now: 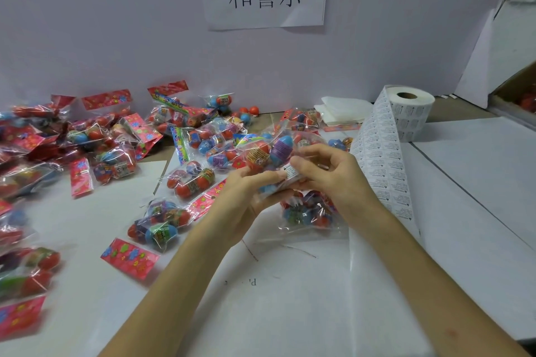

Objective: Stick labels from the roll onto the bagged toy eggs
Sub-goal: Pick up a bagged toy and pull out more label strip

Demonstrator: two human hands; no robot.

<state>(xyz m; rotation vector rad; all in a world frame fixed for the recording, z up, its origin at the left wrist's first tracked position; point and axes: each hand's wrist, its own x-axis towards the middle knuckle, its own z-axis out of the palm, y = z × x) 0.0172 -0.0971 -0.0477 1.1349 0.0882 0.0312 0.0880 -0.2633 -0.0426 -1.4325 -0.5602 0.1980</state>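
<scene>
- Your left hand (246, 194) cups the bag of toy eggs (268, 153) from below with its fingers curled round it, raised over the middle of the worktop (290, 298).
- Your right hand (327, 177) pinches the label (290, 172) against the film with thumb and curled fingers.
- The loose film could crease the label, or it may cling to your thumb.
- The label strip (383, 171) from the roll (412, 110) at the far right edge could snag your wrist.
- The eggs' long axes point towards the far edge, tilted slightly right.

Held both forearms forward, cupped the bag of toy eggs (268, 153) in curled left hand (246, 191), pinched it with right hand (333, 177) just beside left fingertips.
</scene>
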